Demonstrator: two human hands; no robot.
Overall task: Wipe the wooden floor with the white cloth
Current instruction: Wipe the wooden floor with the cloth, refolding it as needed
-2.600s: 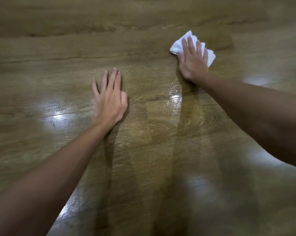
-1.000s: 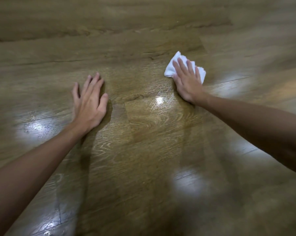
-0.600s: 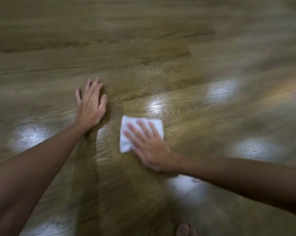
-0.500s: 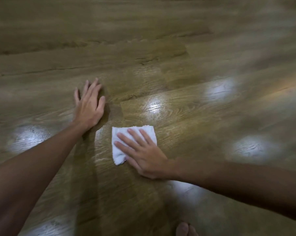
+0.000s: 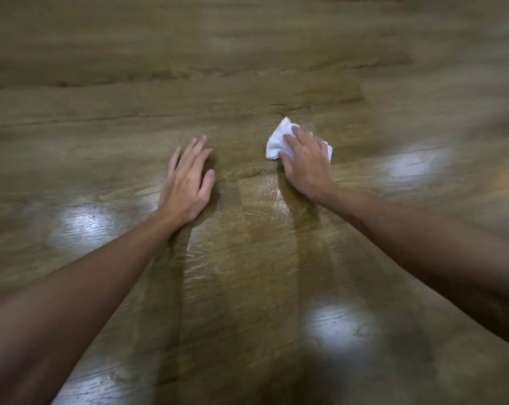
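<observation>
A small white cloth [image 5: 278, 141] lies crumpled on the wooden floor [image 5: 247, 54], ahead and a little right of centre. My right hand [image 5: 304, 166] presses down on it with fingers fairly straight, covering most of it; only its left part and a right corner show. My left hand [image 5: 189, 179] rests flat on the bare boards to the left of the cloth, fingers spread and holding nothing. Both forearms reach in from the lower corners.
Brown planks with visible seams fill the whole view. A glossy, wet-looking streak [image 5: 265, 194] runs toward me between the two hands. Bright light reflections [image 5: 83, 223] shine on the boards at left, right and lower right.
My right hand has slid the cloth away from me and to the right, from just beside my left hand out to arm's length. My left hand stays planted on the floor.
</observation>
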